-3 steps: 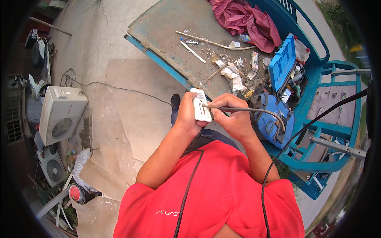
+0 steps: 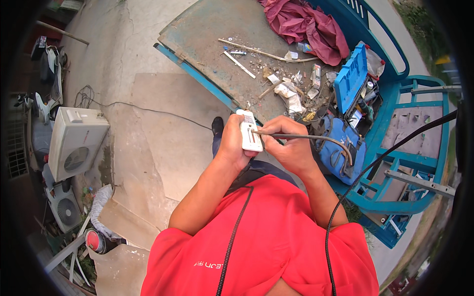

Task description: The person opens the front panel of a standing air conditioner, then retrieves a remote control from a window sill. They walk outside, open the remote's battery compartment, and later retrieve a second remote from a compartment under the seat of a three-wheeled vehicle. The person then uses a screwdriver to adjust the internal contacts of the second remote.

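Note:
My left hand (image 2: 231, 144) grips a small white oblong device (image 2: 249, 130) with a red stripe on its face, held upright in front of my chest. My right hand (image 2: 290, 143) pinches a thin grey curved tube or cable (image 2: 316, 137) whose tip touches the face of the white device. The tube bends away to the right and down over a blue tool bag (image 2: 340, 143). I stand beside a flat grey-green cart bed (image 2: 207, 34).
The cart bed holds scattered debris, sticks and a maroon cloth (image 2: 306, 22). An open blue toolbox (image 2: 353, 81) sits by the blue cart frame (image 2: 419, 148). White air-conditioner outdoor units (image 2: 74, 143) stand at left on concrete, with a cable (image 2: 148, 109) across the ground.

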Motion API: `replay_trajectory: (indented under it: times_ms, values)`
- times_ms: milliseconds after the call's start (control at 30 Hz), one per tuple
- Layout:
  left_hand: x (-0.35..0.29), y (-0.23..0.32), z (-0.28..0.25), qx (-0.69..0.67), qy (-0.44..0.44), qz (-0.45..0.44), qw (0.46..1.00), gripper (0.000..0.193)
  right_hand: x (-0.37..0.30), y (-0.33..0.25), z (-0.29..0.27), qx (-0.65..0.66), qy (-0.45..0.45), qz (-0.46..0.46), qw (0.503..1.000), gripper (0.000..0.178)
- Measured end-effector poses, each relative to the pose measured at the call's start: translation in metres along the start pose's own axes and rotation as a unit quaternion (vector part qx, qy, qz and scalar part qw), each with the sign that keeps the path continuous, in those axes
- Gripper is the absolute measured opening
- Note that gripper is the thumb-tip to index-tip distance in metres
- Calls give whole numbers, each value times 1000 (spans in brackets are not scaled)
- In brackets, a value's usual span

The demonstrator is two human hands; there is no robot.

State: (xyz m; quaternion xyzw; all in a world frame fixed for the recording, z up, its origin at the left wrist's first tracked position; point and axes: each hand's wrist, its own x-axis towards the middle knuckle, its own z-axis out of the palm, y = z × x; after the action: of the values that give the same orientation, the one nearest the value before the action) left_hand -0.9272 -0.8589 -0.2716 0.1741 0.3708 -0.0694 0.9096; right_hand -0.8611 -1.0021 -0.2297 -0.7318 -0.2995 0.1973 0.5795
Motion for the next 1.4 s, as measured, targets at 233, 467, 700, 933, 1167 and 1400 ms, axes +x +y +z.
replay_trajectory:
  times_ms: [233,467,700,933,1167,1400]
  values:
    - [1,-2,0,-2,27,13,1000,25,0,-2,-4,17,11,45,999,10]
    - [3,-4,1,35,31,30,998,25,0,-3,-6,-25,-22,17,999,8]
    - [4,-5,1,43,21,38,998,26,1,-4,-7,22,13,58,998,6]
    - [5,-7,1,66,41,59,995,28,0,-3,-7,-36,-10,30,999,6]
    - [7,-9,1,57,30,33,997,30,-1,-1,-8,24,22,85,996,3]
    - [8,-11,2,58,32,46,997,29,-3,3,-10,-71,-42,-30,996,7]
